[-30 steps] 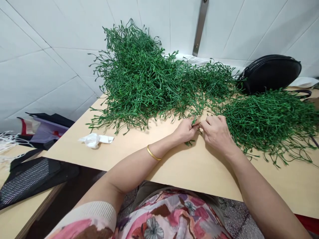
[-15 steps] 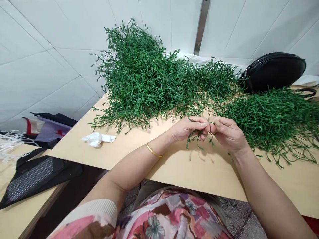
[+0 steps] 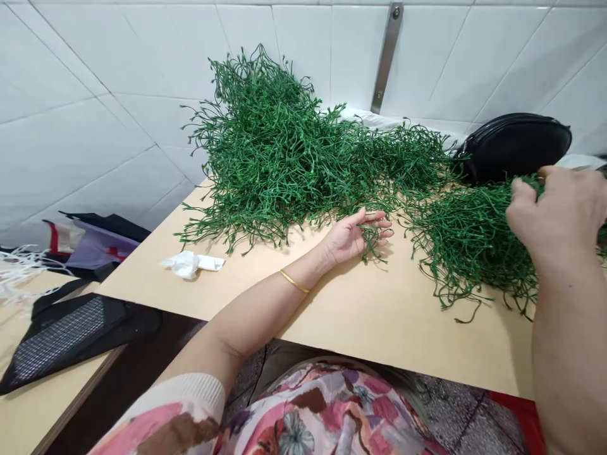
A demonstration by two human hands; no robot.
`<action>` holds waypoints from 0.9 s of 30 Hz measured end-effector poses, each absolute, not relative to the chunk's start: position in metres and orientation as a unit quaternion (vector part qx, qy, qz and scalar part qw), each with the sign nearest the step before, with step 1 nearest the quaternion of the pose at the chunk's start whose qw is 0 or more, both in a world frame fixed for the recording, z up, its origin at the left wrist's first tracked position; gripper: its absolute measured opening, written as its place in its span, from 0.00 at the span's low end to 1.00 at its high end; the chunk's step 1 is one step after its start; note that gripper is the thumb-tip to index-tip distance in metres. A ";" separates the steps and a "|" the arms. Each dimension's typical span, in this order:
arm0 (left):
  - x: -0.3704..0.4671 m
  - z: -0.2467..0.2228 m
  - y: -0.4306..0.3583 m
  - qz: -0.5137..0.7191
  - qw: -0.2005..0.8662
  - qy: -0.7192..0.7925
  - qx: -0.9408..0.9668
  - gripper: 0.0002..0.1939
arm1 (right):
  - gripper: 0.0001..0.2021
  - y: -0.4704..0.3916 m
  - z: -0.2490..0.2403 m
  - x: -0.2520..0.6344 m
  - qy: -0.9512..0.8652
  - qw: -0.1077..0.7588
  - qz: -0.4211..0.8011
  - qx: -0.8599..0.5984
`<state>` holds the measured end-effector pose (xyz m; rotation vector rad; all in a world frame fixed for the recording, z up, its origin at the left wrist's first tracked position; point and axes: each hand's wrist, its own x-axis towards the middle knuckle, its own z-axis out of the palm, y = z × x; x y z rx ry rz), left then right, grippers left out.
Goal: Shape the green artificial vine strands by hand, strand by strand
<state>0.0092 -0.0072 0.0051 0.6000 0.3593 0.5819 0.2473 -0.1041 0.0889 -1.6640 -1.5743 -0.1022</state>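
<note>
My left hand (image 3: pixel 353 237) rests palm up on the table, fingers loosely curled and slightly apart. Across its palm and fingers lies a small bunch of thin green artificial stems (image 3: pixel 372 239), with a few tips hanging below. My right hand (image 3: pixel 562 212) is over the right-hand heap of green artificial stems (image 3: pixel 478 230), back of the hand toward me. Its fingertips are mostly hidden behind the hand, so what they grip does not show. A larger heap of the same stems (image 3: pixel 284 151) stands against the wall, beyond my left hand.
Behind the right heap sits a black zipped bag (image 3: pixel 516 145). A crumpled white tissue (image 3: pixel 190 264) lies on the pale wooden table (image 3: pixel 360 322). At left are a black mesh bag (image 3: pixel 61 335) and white strands (image 3: pixel 23 275). A tiled wall (image 3: pixel 156 57) bounds the back.
My hands have parted. The right has moved right and up to the right-hand heap, some of which has shifted left. The left stays near its place, its fingers loosened around the stems.
</note>
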 end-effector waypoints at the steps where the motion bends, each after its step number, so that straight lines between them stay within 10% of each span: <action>1: 0.009 0.006 -0.007 0.281 0.898 0.176 0.289 0.19 | 0.12 -0.105 0.084 0.251 -0.582 0.380 -0.120 -0.709; 8: 0.011 0.007 -0.010 0.297 0.882 0.199 0.306 0.23 | 0.12 -0.111 0.059 0.206 -0.538 0.348 -0.235 -0.731; 15: 0.013 0.005 -0.011 0.328 0.861 0.212 0.326 0.26 | 0.10 -0.098 0.026 0.135 -0.634 0.411 0.160 -0.636; 27: 0.016 -0.001 -0.014 0.298 0.846 0.228 0.380 0.27 | 0.10 -0.086 0.006 0.124 -0.444 0.553 0.414 -0.571</action>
